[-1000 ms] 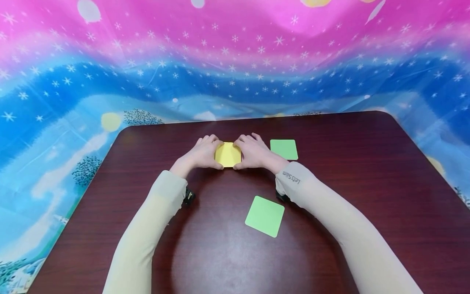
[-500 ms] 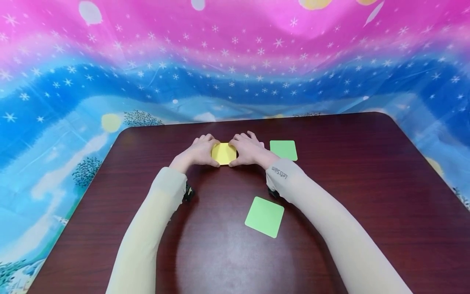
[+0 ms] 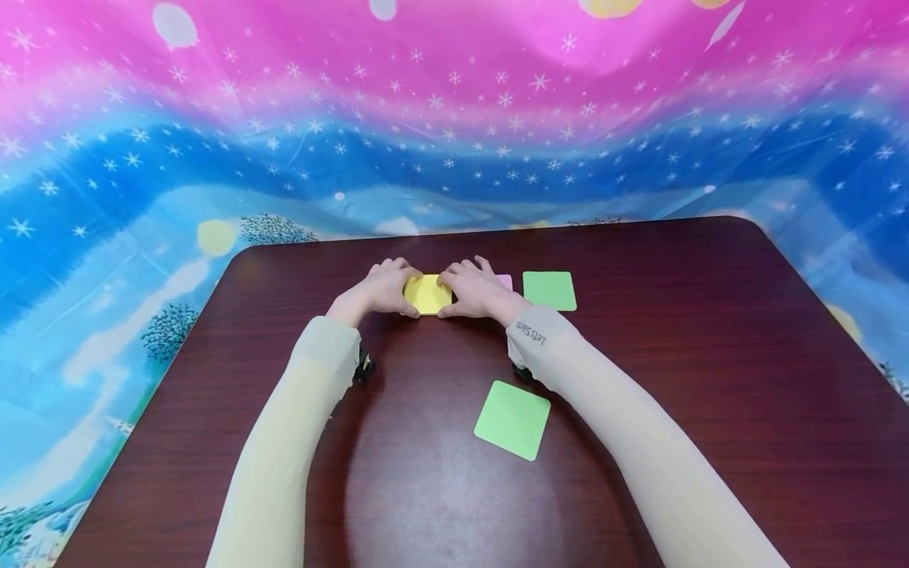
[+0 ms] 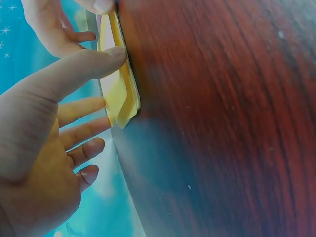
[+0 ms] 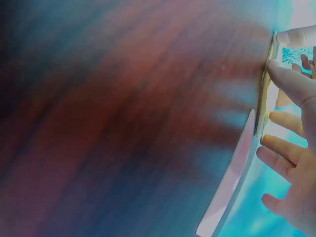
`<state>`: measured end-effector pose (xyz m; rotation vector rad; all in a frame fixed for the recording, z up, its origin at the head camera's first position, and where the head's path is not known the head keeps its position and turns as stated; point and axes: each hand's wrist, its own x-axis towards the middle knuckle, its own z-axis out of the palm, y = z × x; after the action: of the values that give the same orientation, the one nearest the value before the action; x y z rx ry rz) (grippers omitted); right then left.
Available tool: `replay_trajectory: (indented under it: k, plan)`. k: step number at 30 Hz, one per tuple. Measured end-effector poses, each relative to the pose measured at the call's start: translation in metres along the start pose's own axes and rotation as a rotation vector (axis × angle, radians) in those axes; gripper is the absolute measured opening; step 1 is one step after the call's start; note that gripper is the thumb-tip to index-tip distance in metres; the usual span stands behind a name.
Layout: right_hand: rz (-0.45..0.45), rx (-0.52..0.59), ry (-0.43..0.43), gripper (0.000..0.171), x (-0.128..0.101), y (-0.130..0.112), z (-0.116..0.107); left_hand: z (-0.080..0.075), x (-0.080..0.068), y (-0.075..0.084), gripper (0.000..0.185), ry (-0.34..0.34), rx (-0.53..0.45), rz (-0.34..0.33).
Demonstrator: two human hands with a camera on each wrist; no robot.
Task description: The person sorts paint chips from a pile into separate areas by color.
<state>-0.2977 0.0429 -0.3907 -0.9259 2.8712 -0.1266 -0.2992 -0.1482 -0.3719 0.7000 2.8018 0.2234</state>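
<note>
A folded yellow paper (image 3: 428,293) lies on the dark wooden table (image 3: 710,331), past its middle. My left hand (image 3: 379,290) holds its left edge and my right hand (image 3: 474,289) holds its right edge. In the left wrist view the thumb (image 4: 84,66) lies on the yellow paper (image 4: 118,94) and the index fingertip touches its loose flap. The right wrist view shows my right hand (image 5: 291,123) with thumb and index finger on the paper's thin edge (image 5: 266,84). A pink paper (image 3: 505,280) peeks out just behind my right hand.
One green paper square (image 3: 549,289) lies right of my right hand. A second green square (image 3: 512,419) lies nearer to me, under my right forearm. In the right wrist view the pink sheet (image 5: 232,182) lies flat. A starry pink-and-blue cloth (image 3: 454,118) hangs behind the table.
Both hands and the yellow paper have slid a little left and away from me. The paper looks narrower, and the pink paper now shows behind my right hand.
</note>
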Motion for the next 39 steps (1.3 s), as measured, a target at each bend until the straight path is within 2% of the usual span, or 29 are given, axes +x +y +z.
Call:
replay_trajectory:
  k: [7,15,20,24,29,39]
  plan:
    - [0.000,-0.015,-0.020,0.058,-0.001,0.000,0.005,0.001,-0.001,0.001,0.059,-0.027,0.004,-0.019]
    - [-0.007,-0.031,-0.034,0.060,-0.004,0.000,0.003,0.000,-0.002,0.007,0.058,-0.066,0.040,-0.042]
    - [-0.033,-0.027,-0.020,0.058,-0.011,-0.002,-0.001,-0.001,-0.007,0.010,0.055,-0.030,0.032,-0.042]
    - [-0.058,-0.030,-0.018,0.058,-0.018,-0.002,-0.005,0.000,-0.013,0.015,0.053,0.002,0.044,-0.012]
    - [-0.077,-0.036,-0.012,0.058,-0.029,0.000,-0.010,0.001,-0.018,0.026,0.054,0.010,0.072,0.029]
    - [-0.149,-0.042,0.051,0.055,-0.057,0.005,-0.018,0.008,-0.027,0.043,0.050,0.041,0.103,0.123]
